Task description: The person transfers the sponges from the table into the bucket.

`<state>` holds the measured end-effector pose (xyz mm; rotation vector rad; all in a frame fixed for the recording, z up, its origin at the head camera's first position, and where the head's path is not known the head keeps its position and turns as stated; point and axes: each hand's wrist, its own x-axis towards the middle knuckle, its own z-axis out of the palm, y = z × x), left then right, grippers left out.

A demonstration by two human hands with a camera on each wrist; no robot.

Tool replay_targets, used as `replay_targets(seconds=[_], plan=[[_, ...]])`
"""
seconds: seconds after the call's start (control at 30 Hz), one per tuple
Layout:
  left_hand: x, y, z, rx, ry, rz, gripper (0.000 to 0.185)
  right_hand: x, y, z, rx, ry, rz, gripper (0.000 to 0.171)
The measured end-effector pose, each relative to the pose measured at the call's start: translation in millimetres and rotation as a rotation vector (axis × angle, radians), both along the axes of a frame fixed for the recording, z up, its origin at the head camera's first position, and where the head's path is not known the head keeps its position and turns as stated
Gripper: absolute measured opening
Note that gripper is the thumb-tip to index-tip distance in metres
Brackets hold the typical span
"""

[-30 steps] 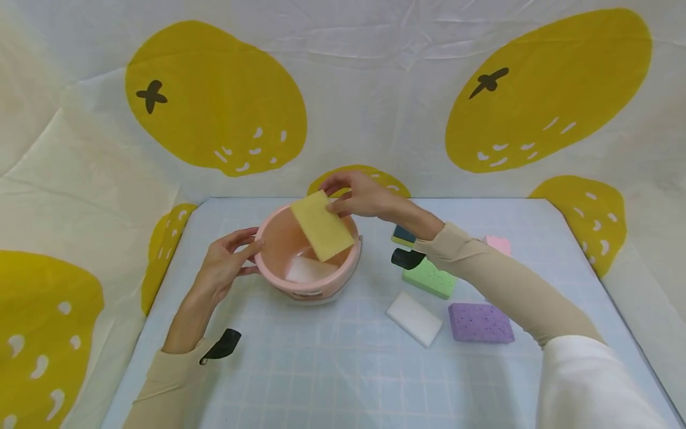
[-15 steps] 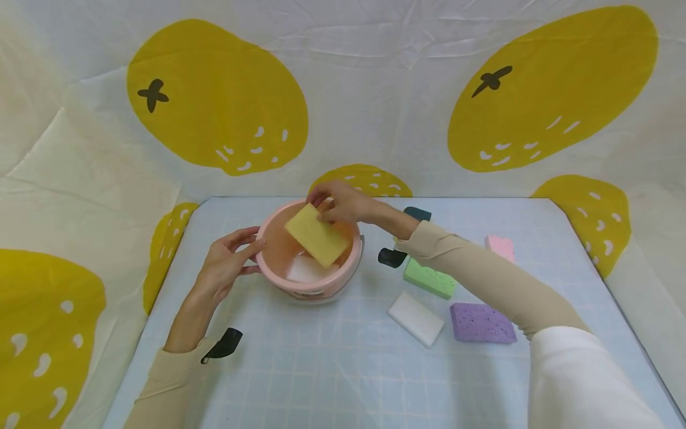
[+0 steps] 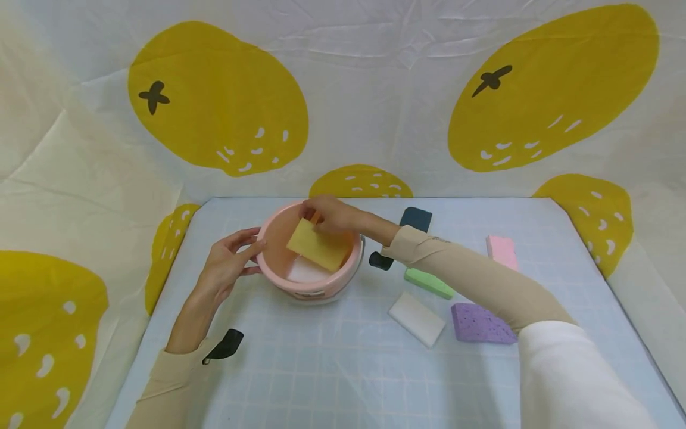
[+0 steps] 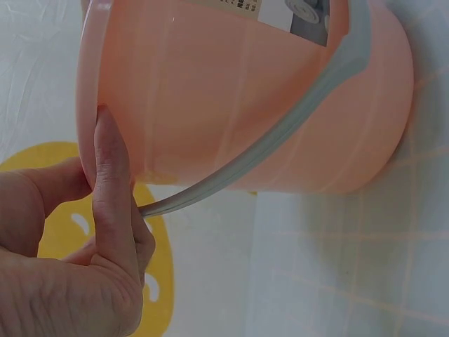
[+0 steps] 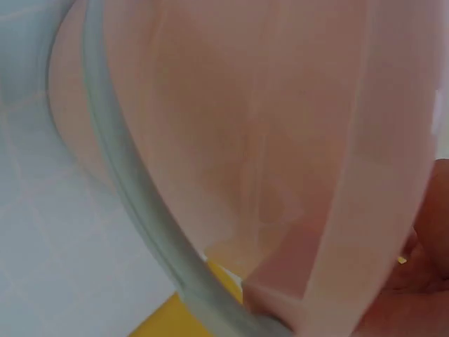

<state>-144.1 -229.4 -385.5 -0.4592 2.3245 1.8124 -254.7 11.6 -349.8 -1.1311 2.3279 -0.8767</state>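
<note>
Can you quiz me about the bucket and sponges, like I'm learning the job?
1. True or false: the left hand grips the round pink plastic bucket.
2. Which holds the flat yellow rectangular sponge? A: left hand. B: right hand. C: neither.
3. In the head view, on which side of the white rectangular block does the purple rectangular sponge lie?

Key: 1 true; 2 B; 3 right.
</note>
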Motion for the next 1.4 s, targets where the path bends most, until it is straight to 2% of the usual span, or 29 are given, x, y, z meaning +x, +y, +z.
replay_targets(seconds=[0.13,0.4,0.6,0.83,1.07,1.13,1.27,1.4], plan=[[0.5,0.0,0.6,0.0,0.0,0.0,0.062,1.1,-5.9,-8.1,0.012,0.018,0.009,0.038],[0.7,0.5,0.7,-0.003,-0.002,0.006,0.06,5.8,-13.3,-20.7,0.099,0.151,-0.005,0.033],[1.0,-0.1,0.0,0.013,0.005,0.004,0.058,8.2,-15.1,-26.4,0.124,0.201,-0.009,0.021],[2.2,-0.4,1.0,0.009,0.005,-0.002,0.06,9.2,-17.2,-31.9,0.219,0.172,0.005,0.016],[1.9,-0.2,0.7,0.0,0.003,0.0,0.059,7.4,-19.0,-31.9,0.358,0.143,0.107,0.02],[1.7,-0.2,0.4,-0.003,0.006,0.0,0.059,7.5,-18.9,-30.7,0.384,0.115,0.11,0.019],[1.7,0.2,0.4,-0.006,0.012,0.002,0.059,7.7,-16.5,-25.5,0.368,0.063,0.078,0.016],[2.3,0.8,0.7,-0.003,0.016,0.003,0.06,5.8,-12.4,-20.0,0.303,0.079,0.077,0.017]])
